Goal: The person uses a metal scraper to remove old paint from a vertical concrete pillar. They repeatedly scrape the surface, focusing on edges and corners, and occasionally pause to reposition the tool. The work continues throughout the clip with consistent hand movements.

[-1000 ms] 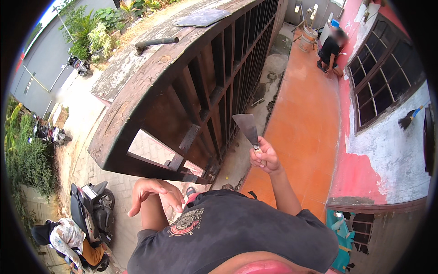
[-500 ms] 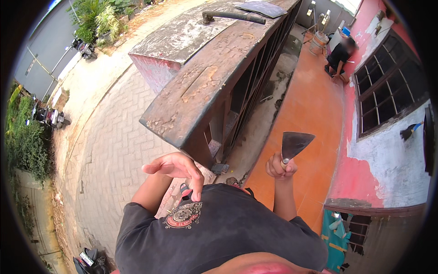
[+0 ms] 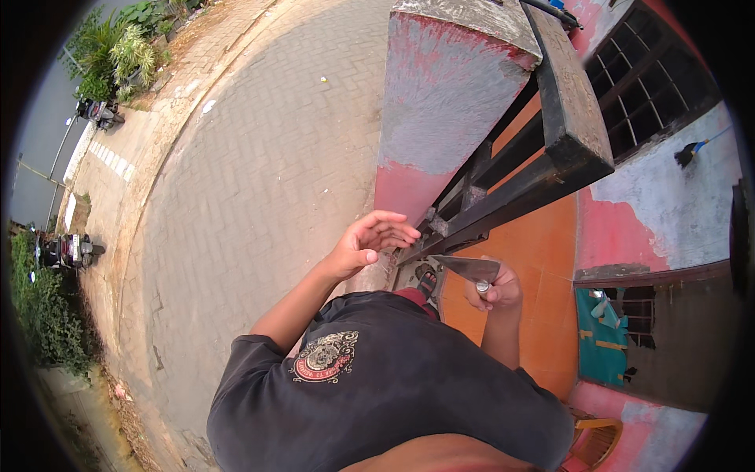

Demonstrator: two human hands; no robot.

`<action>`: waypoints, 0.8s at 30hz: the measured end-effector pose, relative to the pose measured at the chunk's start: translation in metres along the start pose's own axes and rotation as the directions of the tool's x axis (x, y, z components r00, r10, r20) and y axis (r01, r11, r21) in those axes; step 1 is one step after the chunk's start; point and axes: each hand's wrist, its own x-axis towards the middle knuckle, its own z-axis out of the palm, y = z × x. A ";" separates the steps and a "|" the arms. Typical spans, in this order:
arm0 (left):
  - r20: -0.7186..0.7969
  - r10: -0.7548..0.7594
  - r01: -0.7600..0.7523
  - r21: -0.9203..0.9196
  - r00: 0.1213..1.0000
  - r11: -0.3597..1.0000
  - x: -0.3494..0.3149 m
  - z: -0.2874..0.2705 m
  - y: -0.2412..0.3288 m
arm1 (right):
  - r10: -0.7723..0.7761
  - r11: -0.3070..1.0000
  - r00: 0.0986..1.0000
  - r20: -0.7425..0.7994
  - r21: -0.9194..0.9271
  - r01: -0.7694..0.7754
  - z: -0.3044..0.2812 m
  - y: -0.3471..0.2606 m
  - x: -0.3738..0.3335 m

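My right hand [image 3: 503, 291] is closed around the handle of a paint scraper [image 3: 468, 268], whose wide, dark metal blade points left toward my other hand. Only the metal end of the handle shows past my fingers. My left hand [image 3: 370, 244] is raised with its fingers apart and slightly bent, holding nothing. Just beyond its fingertips stands the dark metal gate [image 3: 503, 198], with latch fittings on its bars. Behind the gate's edge rises a wall pillar [image 3: 448, 94], its pink and grey paint scraped and patchy.
A paved lane [image 3: 252, 157] runs along the left, with parked motorbikes [image 3: 71, 250] at its far edge. Orange tiles [image 3: 543, 267] lie right of the gate, beside a peeling pink and pale blue wall [image 3: 621, 236] with a barred window [image 3: 653, 75]. A wooden chair [image 3: 598, 440] stands lower right.
My view has swung so the pillar's painted face now shows beside the gate. The scraper has tipped from upright to pointing left. My left hand has moved right, closer to the gate.
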 end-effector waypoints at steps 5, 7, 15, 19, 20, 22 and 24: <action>-0.116 0.038 -0.038 0.003 0.993 0.999 -0.001 -0.018 -0.016 | -0.020 0.985 0.949 -0.316 -0.170 -0.036 0.004 0.079 0.062; -0.219 0.021 -0.034 -0.056 0.975 0.998 0.009 -0.030 -0.027 | -0.061 0.971 0.882 -0.468 -0.233 -0.057 -0.016 0.115 0.083; -0.629 -0.040 -0.041 -0.115 0.777 0.993 0.057 -0.068 -0.072 | 0.024 1.000 0.756 -0.655 0.014 -0.019 -0.085 0.174 0.104; -0.713 -0.043 0.017 -0.044 0.700 0.999 0.063 -0.069 -0.067 | 0.058 0.995 0.813 -0.580 0.095 -0.004 -0.093 0.165 0.116; -0.697 0.083 -0.087 0.029 0.712 0.996 0.064 -0.069 -0.062 | 0.054 0.996 0.827 -0.560 0.089 -0.005 -0.095 0.162 0.121; -0.677 0.217 -0.193 0.112 0.703 0.975 0.066 -0.071 -0.051 | 0.040 0.997 0.846 -0.531 0.074 -0.001 -0.096 0.158 0.133; -0.698 0.169 -0.118 0.122 0.696 0.986 0.065 -0.070 -0.043 | 0.040 0.998 0.835 -0.549 0.066 -0.005 -0.094 0.157 0.139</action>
